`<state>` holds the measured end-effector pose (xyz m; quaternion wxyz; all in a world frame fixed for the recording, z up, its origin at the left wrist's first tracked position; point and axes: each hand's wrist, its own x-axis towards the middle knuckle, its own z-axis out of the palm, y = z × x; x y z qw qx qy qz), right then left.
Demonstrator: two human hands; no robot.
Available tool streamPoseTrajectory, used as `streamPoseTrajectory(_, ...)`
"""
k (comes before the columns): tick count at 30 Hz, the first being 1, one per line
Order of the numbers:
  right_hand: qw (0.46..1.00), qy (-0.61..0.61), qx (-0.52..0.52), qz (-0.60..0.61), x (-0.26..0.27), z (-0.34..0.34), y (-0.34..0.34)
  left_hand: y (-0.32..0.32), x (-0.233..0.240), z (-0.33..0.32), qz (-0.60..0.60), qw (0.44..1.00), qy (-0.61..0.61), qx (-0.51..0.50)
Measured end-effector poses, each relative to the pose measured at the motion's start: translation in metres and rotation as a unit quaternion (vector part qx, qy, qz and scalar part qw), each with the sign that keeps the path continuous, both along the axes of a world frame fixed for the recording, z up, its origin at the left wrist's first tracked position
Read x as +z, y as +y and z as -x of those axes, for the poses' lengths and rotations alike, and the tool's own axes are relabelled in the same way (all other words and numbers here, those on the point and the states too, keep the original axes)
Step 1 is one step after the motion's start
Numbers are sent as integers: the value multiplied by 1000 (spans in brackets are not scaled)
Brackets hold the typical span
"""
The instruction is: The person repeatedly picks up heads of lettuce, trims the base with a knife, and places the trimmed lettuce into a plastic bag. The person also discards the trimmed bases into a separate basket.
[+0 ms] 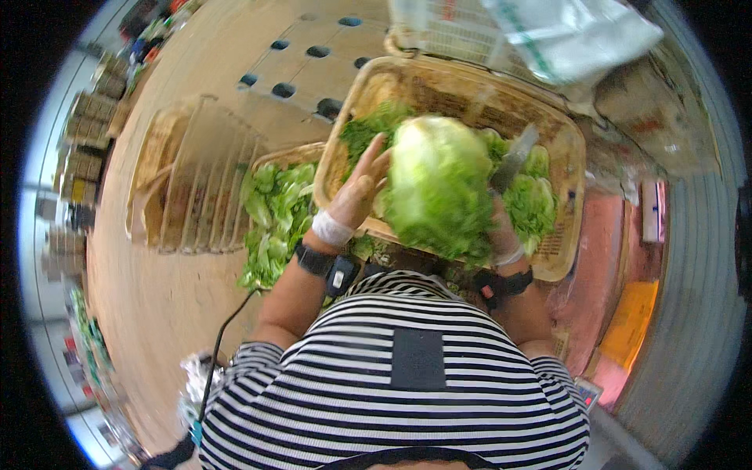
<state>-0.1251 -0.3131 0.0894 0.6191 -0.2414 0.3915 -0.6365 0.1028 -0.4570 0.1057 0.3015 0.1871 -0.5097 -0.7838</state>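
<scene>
A large green lettuce head point(437, 188), pale at its top and blurred, is between my two hands above a wide tan plastic basket point(567, 235). My left hand point(358, 191), in a thin clear glove, lies along the lettuce's left side with its fingers stretched; the thumb side is hidden. On the other side, my right hand point(504, 235), also gloved, is partly covered by the leaves. From it a knife point(518, 154) points up and away, its dark handle end near my fingers. More lettuce point(531, 202) lies in the basket, to the right under the blade.
Left of the basket, loose leaves point(276, 217) fill another container. A tan slatted crate point(205, 182) stands farther left on the brown floor point(176, 305). Beyond the basket are a pale crate point(452, 29) and a plastic sack point(564, 35). A black cable point(220, 335) runs by my left arm.
</scene>
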Motion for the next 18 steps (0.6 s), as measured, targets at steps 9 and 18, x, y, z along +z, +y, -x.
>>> streamPoseTrajectory(9, 871, 477, 85, 86, 40, -125, -66, -5, 39, -166, 27, 978, -111, 175)
streamPoseTrajectory(18, 628, 683, 185, 323, 75, -255, -124, 40, 36, -252, 130, 918, -230, 296)
